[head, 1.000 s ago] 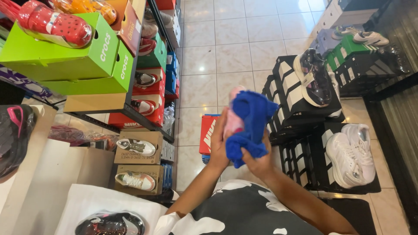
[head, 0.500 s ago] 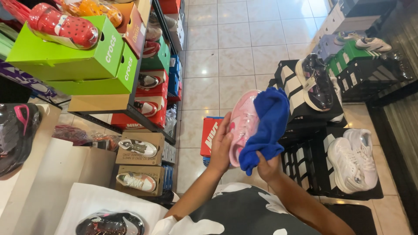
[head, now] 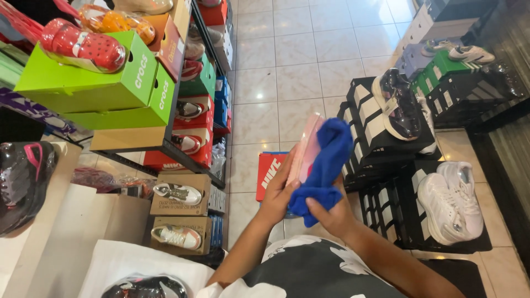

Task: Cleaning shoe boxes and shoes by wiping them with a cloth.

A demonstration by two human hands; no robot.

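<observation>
My left hand (head: 277, 194) grips a pale pink shoe (head: 305, 149) by its heel end, sole side turned toward the left. My right hand (head: 330, 214) clutches a blue cloth (head: 327, 164) that drapes over the right side of the shoe and presses against it. Both hands are held up in front of my chest, above my black and white shirt (head: 309, 270).
Green shoe boxes (head: 118, 83) with red clogs (head: 83, 45) sit on the left shelves. Black boxes (head: 370, 132) with a dark sneaker (head: 400, 105) and white sneakers (head: 450, 201) stand at right. A red box (head: 269, 174) lies on the tiled floor (head: 287, 72).
The blue cloth has slid from covering the shoe's front toward its right side, exposing more of the pink shoe. My view has shifted slightly.
</observation>
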